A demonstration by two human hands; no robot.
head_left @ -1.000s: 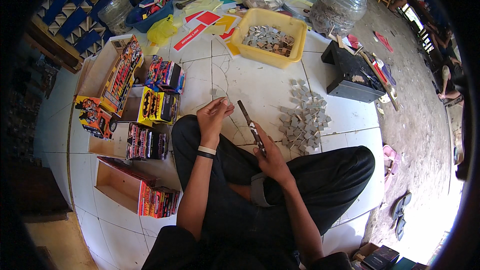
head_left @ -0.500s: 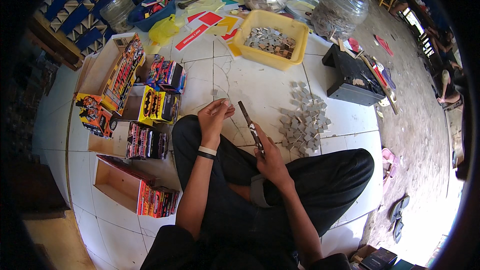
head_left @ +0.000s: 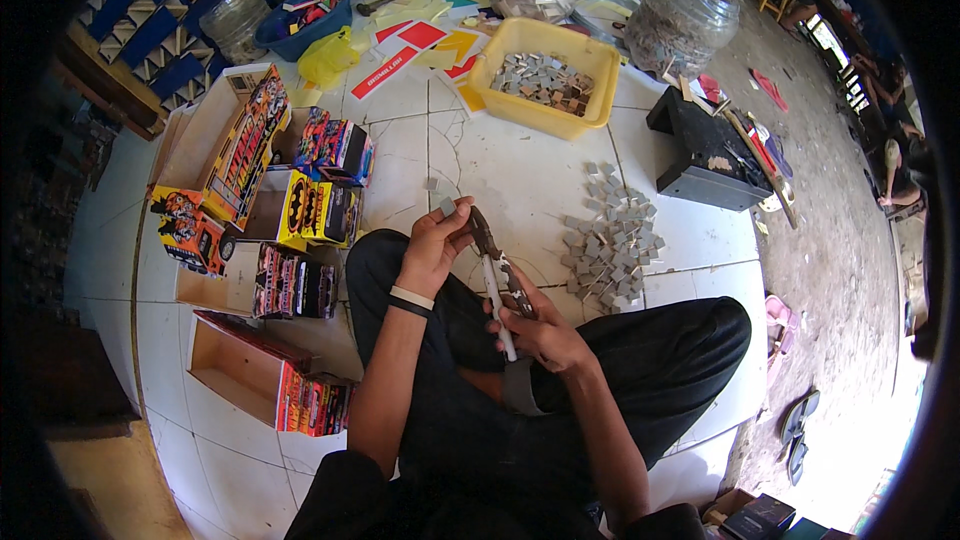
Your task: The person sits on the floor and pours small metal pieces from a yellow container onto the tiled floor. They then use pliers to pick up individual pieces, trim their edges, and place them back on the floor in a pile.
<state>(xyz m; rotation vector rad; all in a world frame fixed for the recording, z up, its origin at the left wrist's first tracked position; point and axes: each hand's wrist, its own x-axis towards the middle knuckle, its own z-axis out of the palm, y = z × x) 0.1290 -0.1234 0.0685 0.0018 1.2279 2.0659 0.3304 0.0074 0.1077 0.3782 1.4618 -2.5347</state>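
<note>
Left hand (head_left: 432,248), centre of frame: fingertips pinching a small grey tile (head_left: 447,206), which pokes out above the thumb. Right hand (head_left: 548,333), just below and to the right: fingers wrapped round the pliers (head_left: 493,287), handles parted, dark head up against the left fingers. Whether the jaws bite on anything: cannot tell, fingers cover it.

Progress, judged from how things lie: one tile in hand, partway through its handling. One lone tile (head_left: 432,183) on the floor just above the left hand, apart from the rest; may be a finished one, cannot confirm. Large loose heap (head_left: 612,240) right of centre, many more in the yellow tub (head_left: 545,121), upper centre. Which of these two is waiting and which is done, unclear. Toy trucks (head_left: 247,160) line the left side, neither hand on them.
</note>
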